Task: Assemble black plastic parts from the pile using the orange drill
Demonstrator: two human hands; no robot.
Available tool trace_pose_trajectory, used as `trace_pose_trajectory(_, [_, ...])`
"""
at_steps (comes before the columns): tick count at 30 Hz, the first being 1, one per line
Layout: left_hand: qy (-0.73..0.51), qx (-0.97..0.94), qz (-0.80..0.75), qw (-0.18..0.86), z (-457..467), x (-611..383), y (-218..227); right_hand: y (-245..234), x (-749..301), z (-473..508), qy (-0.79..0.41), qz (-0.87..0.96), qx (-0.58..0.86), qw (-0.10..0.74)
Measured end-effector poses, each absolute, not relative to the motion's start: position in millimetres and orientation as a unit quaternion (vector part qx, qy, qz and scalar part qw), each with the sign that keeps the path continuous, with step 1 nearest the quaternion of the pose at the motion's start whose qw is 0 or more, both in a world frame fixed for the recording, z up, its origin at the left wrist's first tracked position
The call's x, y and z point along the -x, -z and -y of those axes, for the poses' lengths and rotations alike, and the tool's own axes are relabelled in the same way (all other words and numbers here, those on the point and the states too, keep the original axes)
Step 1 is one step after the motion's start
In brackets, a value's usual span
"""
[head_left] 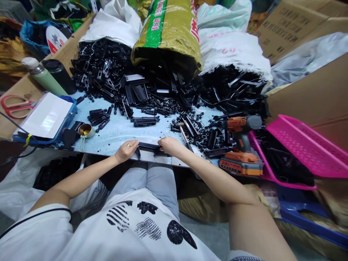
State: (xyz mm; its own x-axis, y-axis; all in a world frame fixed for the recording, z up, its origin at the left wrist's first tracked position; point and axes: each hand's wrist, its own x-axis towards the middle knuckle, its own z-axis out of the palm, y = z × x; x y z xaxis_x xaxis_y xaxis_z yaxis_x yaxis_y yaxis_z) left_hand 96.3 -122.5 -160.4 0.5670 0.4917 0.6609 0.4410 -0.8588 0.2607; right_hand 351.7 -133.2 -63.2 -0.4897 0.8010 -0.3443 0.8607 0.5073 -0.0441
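Note:
At the front edge of the light blue work table (pixel 114 139), a long flat black strip (pixel 148 145) lies between my two hands. My left hand (pixel 127 150), with a ring on one finger, pinches its left end. The fingers of my right hand (pixel 169 145) close on its right end. A small black piece (pixel 138 154) hangs down beside my left fingertips, and whether it is joined to the strip I cannot tell. Another dark piece (pixel 161 153) lies below the strip near my right hand. A hammer (pixel 185 134) rests just beyond my right hand.
Black parts (pixel 100 72) spill from several sacks at the back. An orange cordless drill (pixel 240 145) stands right, beside a pink basket (pixel 307 145). At left are a cup (pixel 86 131), a blue tray (pixel 72 108), red scissors (pixel 17 106), a green bottle (pixel 46 78) and a black tumbler (pixel 60 76).

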Motion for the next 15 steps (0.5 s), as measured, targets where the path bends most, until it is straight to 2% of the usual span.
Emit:
trace_pose_trajectory(3, [-0.388, -0.887, -0.25, 0.033, 121.8, -94.1, 157.3, 75.4, -358.6, 138.1, 0.125, -0.848, -0.503, 0.11])
trace_pose_trajectory(9, [-0.316, -0.892, -0.322, 0.006, 128.7, -90.7, 149.6, 111.5, -385.4, 179.1, 0.092, -0.858, -0.49, -0.125])
trace_pose_trajectory(12, [-0.274, -0.907, -0.319, -0.016, 131.5, -95.5, 146.1, 136.4, -396.4, 185.2, 0.088, -0.875, -0.447, -0.165])
trace_pose_trajectory(15, [-0.199, -0.958, -0.206, -0.018, 126.9, -110.4, 139.6, 151.4, -407.3, 178.0, 0.094, -0.884, -0.422, -0.176])
